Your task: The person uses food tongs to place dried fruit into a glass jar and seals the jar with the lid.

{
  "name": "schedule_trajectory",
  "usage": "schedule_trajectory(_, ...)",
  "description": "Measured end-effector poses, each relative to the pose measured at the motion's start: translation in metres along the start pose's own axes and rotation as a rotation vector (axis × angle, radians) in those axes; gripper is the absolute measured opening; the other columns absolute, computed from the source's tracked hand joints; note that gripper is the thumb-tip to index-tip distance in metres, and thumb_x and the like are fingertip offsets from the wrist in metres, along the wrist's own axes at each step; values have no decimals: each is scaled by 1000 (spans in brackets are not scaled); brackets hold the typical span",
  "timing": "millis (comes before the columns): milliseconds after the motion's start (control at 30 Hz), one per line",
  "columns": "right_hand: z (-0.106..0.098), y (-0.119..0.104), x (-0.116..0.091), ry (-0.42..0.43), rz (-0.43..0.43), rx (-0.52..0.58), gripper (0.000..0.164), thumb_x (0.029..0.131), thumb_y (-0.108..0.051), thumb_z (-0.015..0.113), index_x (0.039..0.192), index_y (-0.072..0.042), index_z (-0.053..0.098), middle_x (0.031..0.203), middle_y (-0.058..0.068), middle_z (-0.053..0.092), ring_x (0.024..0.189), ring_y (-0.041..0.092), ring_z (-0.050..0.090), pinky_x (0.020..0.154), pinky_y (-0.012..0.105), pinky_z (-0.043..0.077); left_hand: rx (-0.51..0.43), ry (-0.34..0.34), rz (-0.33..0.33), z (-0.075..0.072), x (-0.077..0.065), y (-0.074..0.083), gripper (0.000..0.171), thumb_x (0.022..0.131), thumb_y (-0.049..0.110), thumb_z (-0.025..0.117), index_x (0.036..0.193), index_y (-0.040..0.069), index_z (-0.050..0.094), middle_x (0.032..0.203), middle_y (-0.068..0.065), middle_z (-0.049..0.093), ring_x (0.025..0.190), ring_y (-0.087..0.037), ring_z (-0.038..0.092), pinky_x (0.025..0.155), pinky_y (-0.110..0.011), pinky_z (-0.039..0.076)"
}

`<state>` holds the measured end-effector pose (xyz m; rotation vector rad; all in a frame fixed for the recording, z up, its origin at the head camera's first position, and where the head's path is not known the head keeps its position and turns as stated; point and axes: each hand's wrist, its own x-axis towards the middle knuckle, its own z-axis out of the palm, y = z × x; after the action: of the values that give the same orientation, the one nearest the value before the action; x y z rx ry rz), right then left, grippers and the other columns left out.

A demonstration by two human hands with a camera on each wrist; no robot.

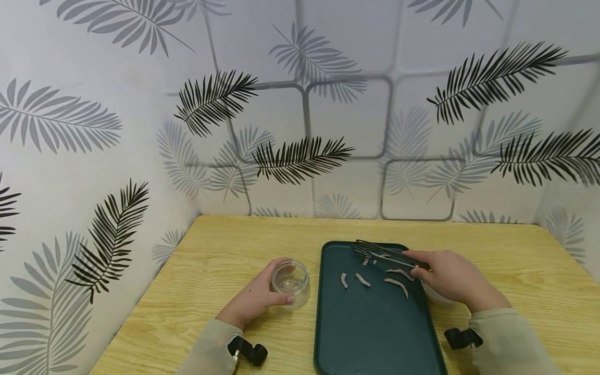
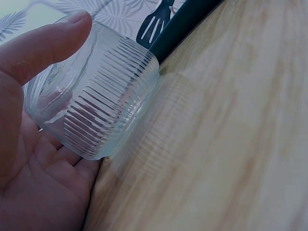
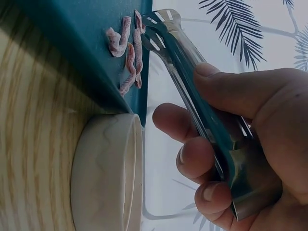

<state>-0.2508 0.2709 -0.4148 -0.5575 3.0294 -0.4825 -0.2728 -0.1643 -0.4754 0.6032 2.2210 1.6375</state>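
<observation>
My left hand [image 1: 258, 297] grips a clear glass jar [image 1: 290, 284] standing on the table left of the tray. Ribbed sides show on the jar [image 2: 110, 96] in the left wrist view, with the thumb on one side and fingers on the other. In my right hand [image 1: 452, 276] is a pair of metal tongs [image 3: 192, 96], held with slotted tips over the far part of a dark green tray [image 1: 370, 328]. The tips stand slightly apart. Several pale pinkish strips [image 1: 397, 286] lie scattered on the tray near them; whether the tips touch one, I cannot tell.
A white round bowl [image 3: 103, 168] sits on the table against the tray's right side, partly under my right hand in the head view. The wooden table [image 1: 234, 245] meets a leaf-patterned wall [image 1: 347, 187] at the back and left.
</observation>
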Motion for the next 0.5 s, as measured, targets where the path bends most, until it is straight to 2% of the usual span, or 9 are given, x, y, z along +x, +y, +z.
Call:
schedule_trajectory(67, 0, 0, 0, 1, -3, 2, 46, 101, -26, 64, 145, -15, 58, 64, -6, 48, 46, 12, 36, 57, 36, 37, 2, 1, -1, 0, 0, 0, 79, 89, 17, 80, 154, 20, 36, 153, -8, 44, 135, -27, 48, 110, -47, 34)
schedule_trajectory(300, 0, -1, 0, 13, -15, -14, 44, 100, -23, 65, 143, -15, 60, 75, -10, 59, 50, 12, 40, 60, 37, 39, 11, 3, -6, 0, -1, 0, 80, 89, 19, 80, 155, 20, 35, 153, -8, 45, 135, -27, 47, 110, -48, 33)
schedule_trajectory(433, -1, -2, 0, 11, -18, -14, 44, 99, -23, 66, 142, -16, 61, 76, -9, 61, 52, 12, 42, 61, 37, 39, 14, 2, -4, 0, 0, 0, 79, 89, 19, 80, 154, 21, 35, 153, -7, 45, 135, -27, 47, 110, -49, 33)
schedule_trajectory(500, -1, -2, 0, 21, -29, -19, 44, 99, -24, 67, 142, -17, 62, 85, -5, 68, 57, 10, 46, 63, 38, 40, 17, 1, -1, 0, 0, 0, 79, 89, 19, 80, 154, 21, 36, 153, -7, 45, 136, -27, 47, 110, -49, 33)
